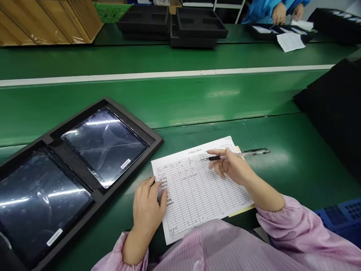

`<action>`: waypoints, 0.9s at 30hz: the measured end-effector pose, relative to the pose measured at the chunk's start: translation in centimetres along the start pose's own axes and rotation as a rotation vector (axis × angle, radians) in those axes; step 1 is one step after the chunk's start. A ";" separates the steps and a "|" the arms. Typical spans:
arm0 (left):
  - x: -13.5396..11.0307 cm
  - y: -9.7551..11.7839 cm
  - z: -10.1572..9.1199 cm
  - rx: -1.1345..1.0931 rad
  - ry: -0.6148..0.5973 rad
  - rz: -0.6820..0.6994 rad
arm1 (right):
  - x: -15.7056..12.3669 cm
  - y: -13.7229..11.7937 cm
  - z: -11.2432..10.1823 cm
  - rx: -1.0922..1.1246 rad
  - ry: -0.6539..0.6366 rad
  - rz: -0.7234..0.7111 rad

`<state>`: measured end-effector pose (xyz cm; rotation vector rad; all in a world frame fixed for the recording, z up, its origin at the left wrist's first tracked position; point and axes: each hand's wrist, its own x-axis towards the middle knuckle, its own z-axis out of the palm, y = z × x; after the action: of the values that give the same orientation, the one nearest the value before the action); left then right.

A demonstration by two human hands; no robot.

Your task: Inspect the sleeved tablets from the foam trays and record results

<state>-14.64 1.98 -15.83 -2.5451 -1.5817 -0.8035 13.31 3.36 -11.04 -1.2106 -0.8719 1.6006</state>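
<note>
A printed form (pixel 203 192) with a table grid and some handwriting lies on the green bench in front of me. My left hand (pixel 149 207) rests at its left edge, fingers slightly bent and apart, fingertips touching the paper. A pen (pixel 254 152) with a black grip is held in my right hand (pixel 232 167) above the upper right of the sheet. Its tip points left, and the shaft lies nearly level. Whether the tip touches the paper I cannot tell. Yellow paper (pixel 241 210) shows beneath the form's right edge.
To the left, a black tray (pixel 103 194) holds two film-covered screens (pixel 108 145). Behind a raised green ledge (pixel 180 96) stand stacked black trays (pixel 199 24) and cardboard dividers (pixel 47 22). A co-worker's hands (pixel 279 14) are at far right. A black object (pixel 335 113) borders the right side.
</note>
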 end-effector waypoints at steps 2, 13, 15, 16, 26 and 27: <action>0.7 0.1 -0.2 0.035 -0.015 0.003 | 0.6 0.3 0.0 -0.053 0.074 -0.025; 6.7 -1.2 0.9 0.008 -0.169 -0.127 | 0.8 1.0 0.7 -0.356 0.138 -0.089; 6.6 -1.5 0.9 -0.054 -0.180 -0.125 | 0.9 1.3 0.9 -0.393 0.177 -0.106; 6.5 -1.7 0.8 -0.091 -0.186 -0.137 | 1.0 1.4 0.9 -0.413 0.197 -0.112; 7.0 -1.7 -0.6 -0.334 -0.251 -0.292 | 0.8 -0.4 0.7 -0.557 0.241 -0.143; 7.0 -1.8 -0.6 -0.332 -0.250 -0.293 | 0.9 -0.2 0.9 -0.555 0.271 -0.147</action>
<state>-13.95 8.47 -12.63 -2.7679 -2.0960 -0.8638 12.44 4.31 -10.89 -1.6554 -1.2366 1.0702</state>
